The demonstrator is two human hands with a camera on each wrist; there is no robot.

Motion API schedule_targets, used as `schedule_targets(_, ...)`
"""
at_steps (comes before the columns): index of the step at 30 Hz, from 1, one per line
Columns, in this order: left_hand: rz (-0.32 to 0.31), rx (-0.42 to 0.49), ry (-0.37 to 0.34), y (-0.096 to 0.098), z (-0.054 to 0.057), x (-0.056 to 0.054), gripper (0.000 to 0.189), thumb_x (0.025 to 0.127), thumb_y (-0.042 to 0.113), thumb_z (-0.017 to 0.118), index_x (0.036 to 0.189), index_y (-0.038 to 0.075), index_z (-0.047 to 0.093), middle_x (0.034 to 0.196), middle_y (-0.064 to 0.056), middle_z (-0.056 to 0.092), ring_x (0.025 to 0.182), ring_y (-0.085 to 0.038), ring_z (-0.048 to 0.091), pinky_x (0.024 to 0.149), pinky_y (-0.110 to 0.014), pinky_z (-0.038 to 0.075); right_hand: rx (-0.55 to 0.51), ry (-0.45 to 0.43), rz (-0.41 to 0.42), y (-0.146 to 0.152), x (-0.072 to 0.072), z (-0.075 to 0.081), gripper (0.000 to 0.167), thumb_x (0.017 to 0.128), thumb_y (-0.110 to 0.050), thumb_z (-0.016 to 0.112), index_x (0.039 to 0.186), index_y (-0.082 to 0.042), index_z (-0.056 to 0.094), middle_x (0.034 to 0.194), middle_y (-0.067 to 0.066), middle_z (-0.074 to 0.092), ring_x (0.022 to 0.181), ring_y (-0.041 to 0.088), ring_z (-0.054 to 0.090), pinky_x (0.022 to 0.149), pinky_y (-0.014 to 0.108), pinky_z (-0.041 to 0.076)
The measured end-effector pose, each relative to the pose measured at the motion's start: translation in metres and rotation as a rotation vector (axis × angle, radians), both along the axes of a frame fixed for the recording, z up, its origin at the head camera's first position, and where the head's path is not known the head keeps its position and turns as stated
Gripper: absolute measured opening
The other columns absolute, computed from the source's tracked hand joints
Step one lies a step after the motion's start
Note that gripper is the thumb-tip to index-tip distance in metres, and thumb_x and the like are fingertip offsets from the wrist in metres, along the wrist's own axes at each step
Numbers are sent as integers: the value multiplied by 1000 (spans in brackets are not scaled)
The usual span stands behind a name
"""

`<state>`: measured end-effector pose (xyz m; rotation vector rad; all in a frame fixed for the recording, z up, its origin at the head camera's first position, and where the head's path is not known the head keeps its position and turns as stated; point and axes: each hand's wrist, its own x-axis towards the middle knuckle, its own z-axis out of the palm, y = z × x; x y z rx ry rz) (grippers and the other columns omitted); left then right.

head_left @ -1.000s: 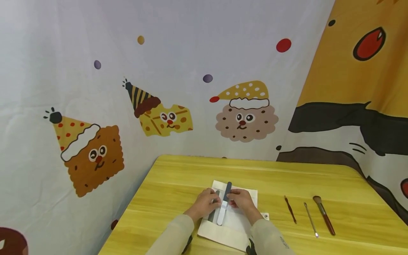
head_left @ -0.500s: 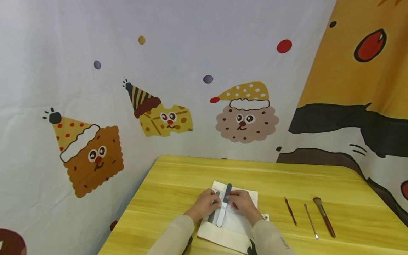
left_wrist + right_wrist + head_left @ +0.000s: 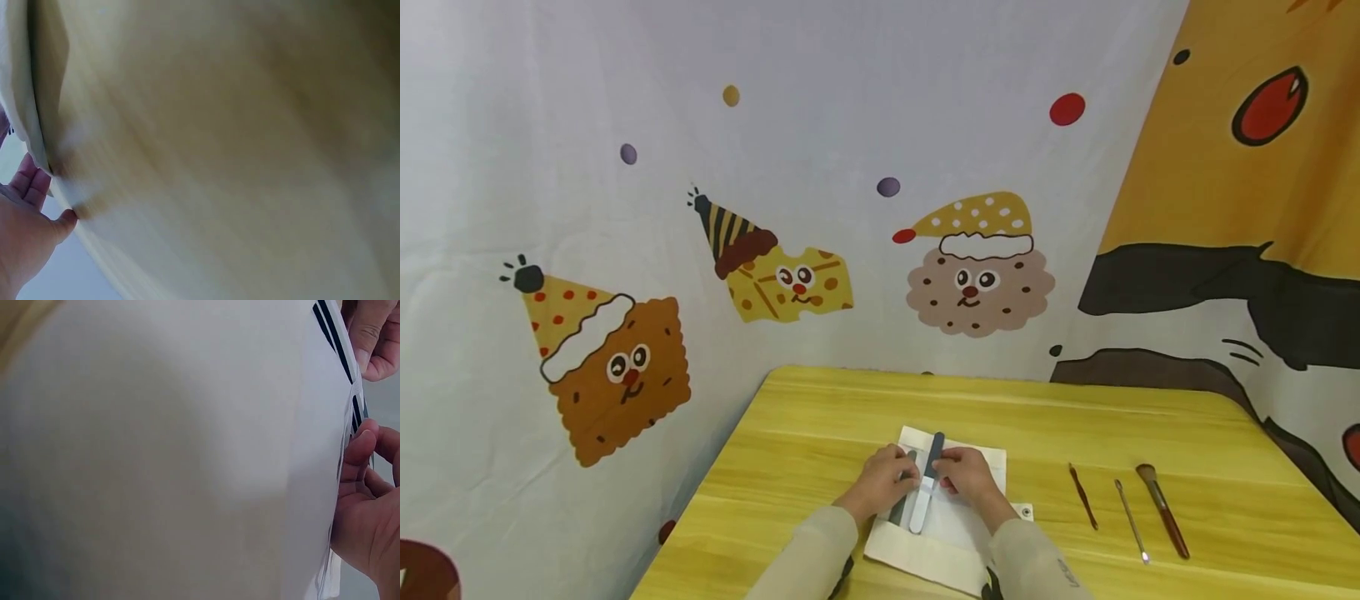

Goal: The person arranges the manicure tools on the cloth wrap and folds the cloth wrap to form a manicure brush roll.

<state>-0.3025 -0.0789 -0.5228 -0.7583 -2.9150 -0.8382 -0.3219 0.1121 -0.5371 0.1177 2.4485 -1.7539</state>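
Observation:
A cream cloth pouch (image 3: 925, 557) lies aslant on the table in the head view, a pale inner sheet showing. Along it stands a flat, rounded-end spatula-like tool (image 3: 921, 510), dark grey above and silvery white below. My right hand (image 3: 972, 475) pinches its dark part from the right. My left hand (image 3: 878, 479) curls over a second, grey flat tool (image 3: 898, 510) beside it, fingertips at that tool, whose middle is hidden. In the right wrist view, my curled right fingers (image 3: 369, 462) sit by dark strips at the pouch's edge. The left wrist view mostly shows blurred wood.
To the right on the yellow wood table (image 3: 820, 400) lie a thin brown tool (image 3: 1083, 497), a slim metal tool (image 3: 1131, 521) and a soft brush (image 3: 1163, 510). A small tab with a snap (image 3: 1026, 511) juts from the pouch. Behind hangs a printed cloth (image 3: 820, 125).
Both hands and the flat tools keep almost the same place. Only the camera view has shifted slightly.

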Motion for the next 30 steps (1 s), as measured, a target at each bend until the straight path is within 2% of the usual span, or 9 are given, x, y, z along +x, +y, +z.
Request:
schedule_targets(7,-4,40,-19,-1,-4,0,6,94,23,69,88,21,68,103,3,51,94,-14,46,83,-34,40,-6,-3,-4,2,1,0,35,91,-7,67,120,12,61,74,7,64,61,13,57,54,27,49)
schedule_targets(13,-59,119,-29,-6,1,-1,6,94,21,69,91,17,71,103,1,54,95,-17,50,83,-33,42,-11,-6,-3,1,0,0,36,91,-7,67,121,12,61,77,7,64,62,14,57,55,27,49)
schedule_targets(20,-72,161,-103,-15,3,-1,7,94,20,69,90,16,72,109,0,54,101,-21,52,89,-36,44,-5,-4,-5,0,-3,0,38,92,-7,67,123,12,60,79,7,65,63,14,58,56,27,50)
schedule_targets(24,-113,160,-115,-21,6,4,4,93,19,70,89,17,73,111,0,54,103,-19,51,91,-37,43,1,-5,-9,0,-3,0,37,92,-7,67,122,12,60,78,7,65,63,14,59,57,27,50)
schedule_targets(30,-166,154,-148,-28,8,21,6,90,20,74,91,14,74,115,-2,53,107,-16,50,95,-37,42,-3,1,5,1,0,-1,37,92,-7,66,123,13,59,78,7,65,64,14,59,57,28,51)
